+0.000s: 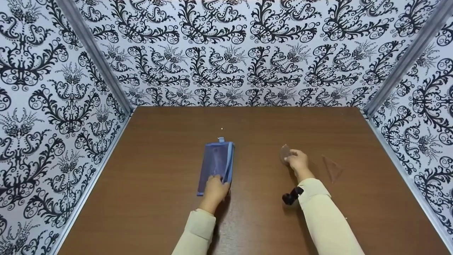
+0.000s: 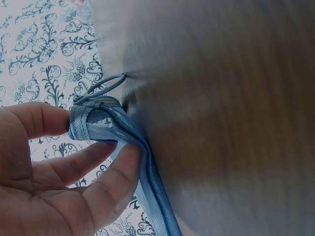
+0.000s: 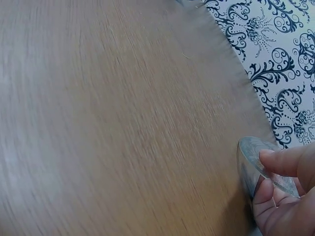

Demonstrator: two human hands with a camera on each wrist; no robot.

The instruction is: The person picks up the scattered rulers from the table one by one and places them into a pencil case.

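A blue mesh zipper pouch [image 1: 213,161] lies on the table left of centre, its loop tab pointing to the back wall. My left hand [image 1: 216,189] grips its near end; in the left wrist view the thumb and fingers pinch the blue fabric edge [image 2: 101,125], where a cord loop sticks out. To the right, my right hand [image 1: 299,163] holds a clear protractor [image 3: 252,151] between thumb and fingers, tilted close over the wood. Part of the protractor is hidden behind the fingers. Right of this hand, a clear triangular set square [image 1: 328,169] lies flat.
The brown wooden table [image 1: 155,141] meets patterned walls [image 1: 226,56] at the back and both sides. Grey metal posts [image 1: 95,53] stand in the corners. A black camera [image 1: 292,196] juts from the right wrist.
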